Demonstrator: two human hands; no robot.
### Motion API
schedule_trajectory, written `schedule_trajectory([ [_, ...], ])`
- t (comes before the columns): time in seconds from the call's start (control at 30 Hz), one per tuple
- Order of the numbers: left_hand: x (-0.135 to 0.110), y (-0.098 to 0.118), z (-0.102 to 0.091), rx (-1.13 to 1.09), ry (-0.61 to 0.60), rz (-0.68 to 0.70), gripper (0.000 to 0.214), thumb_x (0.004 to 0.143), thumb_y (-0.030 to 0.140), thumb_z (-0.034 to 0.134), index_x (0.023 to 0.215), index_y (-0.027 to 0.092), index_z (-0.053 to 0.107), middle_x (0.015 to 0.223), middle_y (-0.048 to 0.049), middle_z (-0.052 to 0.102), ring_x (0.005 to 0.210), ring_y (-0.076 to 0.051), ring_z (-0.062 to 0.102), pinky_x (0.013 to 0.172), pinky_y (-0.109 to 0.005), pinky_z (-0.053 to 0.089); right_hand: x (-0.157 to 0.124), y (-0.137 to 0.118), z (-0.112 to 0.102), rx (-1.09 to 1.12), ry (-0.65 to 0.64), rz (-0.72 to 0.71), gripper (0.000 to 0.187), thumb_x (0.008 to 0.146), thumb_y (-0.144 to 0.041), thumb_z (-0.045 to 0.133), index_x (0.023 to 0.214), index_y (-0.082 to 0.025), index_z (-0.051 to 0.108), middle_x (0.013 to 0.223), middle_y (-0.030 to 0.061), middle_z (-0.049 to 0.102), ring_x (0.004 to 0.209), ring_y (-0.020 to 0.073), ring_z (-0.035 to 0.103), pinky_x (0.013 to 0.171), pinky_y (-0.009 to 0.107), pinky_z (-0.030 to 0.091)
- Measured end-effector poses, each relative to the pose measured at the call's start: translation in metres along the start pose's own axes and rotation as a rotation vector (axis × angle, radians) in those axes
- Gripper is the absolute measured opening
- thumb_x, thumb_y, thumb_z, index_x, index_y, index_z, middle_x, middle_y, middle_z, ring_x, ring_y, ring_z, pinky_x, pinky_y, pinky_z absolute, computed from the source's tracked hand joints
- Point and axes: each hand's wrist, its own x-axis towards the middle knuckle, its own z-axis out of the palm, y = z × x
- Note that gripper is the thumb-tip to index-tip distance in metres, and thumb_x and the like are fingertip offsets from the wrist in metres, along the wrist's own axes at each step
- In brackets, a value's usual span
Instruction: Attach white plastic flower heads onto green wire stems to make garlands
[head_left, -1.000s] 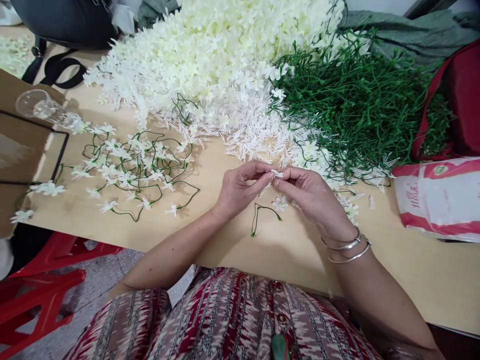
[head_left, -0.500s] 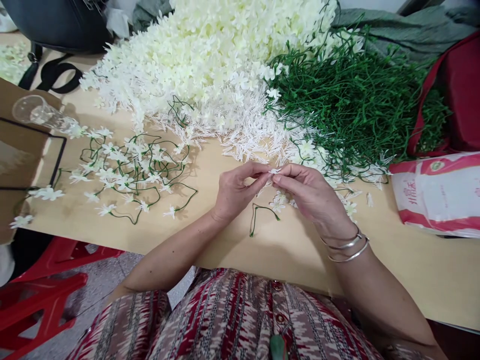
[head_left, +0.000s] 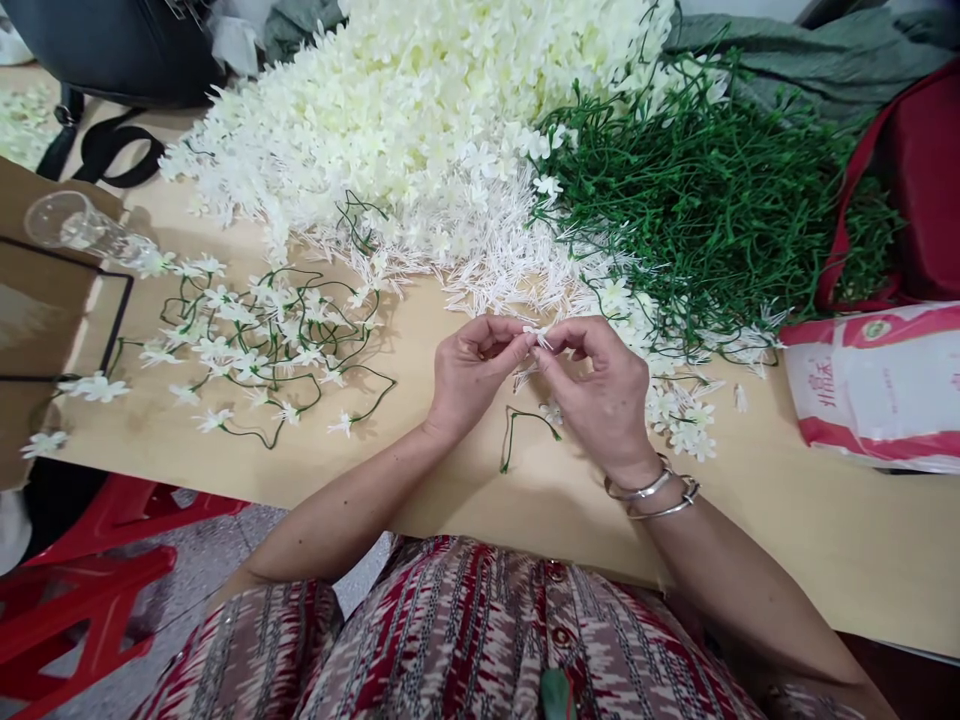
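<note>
Between my two hands is a small white piece with thin prongs, which looks like an artificial flower's stamen (head_left: 540,338). My left hand (head_left: 476,372) pinches it with thumb and forefinger from the left. The thumb and forefinger of my right hand (head_left: 600,390) close on it from the right. Just below, a green plastic stem (head_left: 512,437) lies bent on the table. Beyond my fingertips spreads a heap of loose white stamens (head_left: 499,265), merging into a large pile of cream-white petals (head_left: 420,100). To the left lie several assembled flowers on stems (head_left: 277,330).
A tangle of green stems (head_left: 720,200) fills the back right, beside a red bag (head_left: 926,190) and a pink-and-white packet (head_left: 877,390). At left are a tipped clear plastic cup (head_left: 56,220), a cardboard box (head_left: 37,320) and a black bag (head_left: 127,50). Red stools (head_left: 82,600) stand below the table.
My right hand has turned and shifted slightly left and its wrist has drawn in. The white piece now shows its prongs between my fingertips. My left hand has barely moved.
</note>
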Motion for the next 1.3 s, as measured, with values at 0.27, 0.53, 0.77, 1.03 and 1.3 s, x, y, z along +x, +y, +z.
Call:
schedule_trajectory([
  [0.27, -0.005, 0.002, 0.001, 0.014, -0.043, 0.021, 0.036, 0.083, 0.051, 0.086, 0.098, 0.018, 0.080, 0.094, -0.0052, 0.082, 0.083, -0.014, 0.077, 0.081, -0.025, 0.063, 0.003, 0.002, -0.002, -0.112, 0.058, -0.011, 0.011, 0.094, -0.027, 0.069, 0.082, -0.027, 0.067, 0.078, -0.0006, 0.073, 0.073, 0.0188, 0.066, 0.075, 0.037, 0.055],
  [0.53, -0.009, 0.010, 0.000, 0.351, -0.061, 0.323, 0.017, 0.095, 0.034, 0.075, 0.103, 0.021, 0.082, 0.099, -0.0058, 0.084, 0.087, -0.018, 0.080, 0.086, -0.031, 0.064, 0.000, 0.006, 0.000, 0.197, 0.034, 0.260, 0.011, 0.087, -0.030, 0.074, 0.079, -0.025, 0.068, 0.071, -0.0019, 0.068, 0.063, 0.0158, 0.059, 0.060, 0.031, 0.050],
  [0.77, -0.007, 0.010, -0.002, 0.251, -0.061, 0.257, 0.019, 0.096, 0.038, 0.074, 0.102, 0.021, 0.080, 0.099, -0.0063, 0.084, 0.088, -0.018, 0.079, 0.085, -0.029, 0.063, -0.002, 0.008, -0.001, 0.169, 0.014, 0.174, 0.007, 0.092, -0.034, 0.073, 0.093, -0.027, 0.071, 0.080, -0.0005, 0.072, 0.074, 0.0179, 0.064, 0.072, 0.035, 0.055],
  [1.03, -0.006, 0.013, -0.004, 0.223, -0.104, 0.232, 0.025, 0.097, 0.044, 0.072, 0.102, 0.020, 0.078, 0.100, -0.0073, 0.082, 0.091, -0.018, 0.079, 0.088, -0.031, 0.063, 0.004, 0.012, -0.006, 0.126, -0.055, 0.075, 0.017, 0.095, -0.028, 0.069, 0.110, -0.028, 0.076, 0.084, -0.0008, 0.073, 0.077, 0.0181, 0.067, 0.077, 0.036, 0.056],
  [1.3, -0.009, 0.011, 0.000, 0.205, -0.078, 0.334, 0.019, 0.095, 0.038, 0.076, 0.099, 0.020, 0.079, 0.096, -0.0057, 0.083, 0.089, -0.016, 0.079, 0.086, -0.027, 0.064, -0.003, 0.009, -0.002, 0.235, 0.038, 0.152, 0.003, 0.093, -0.029, 0.073, 0.093, -0.026, 0.073, 0.081, -0.0003, 0.073, 0.072, 0.0177, 0.068, 0.069, 0.034, 0.055],
])
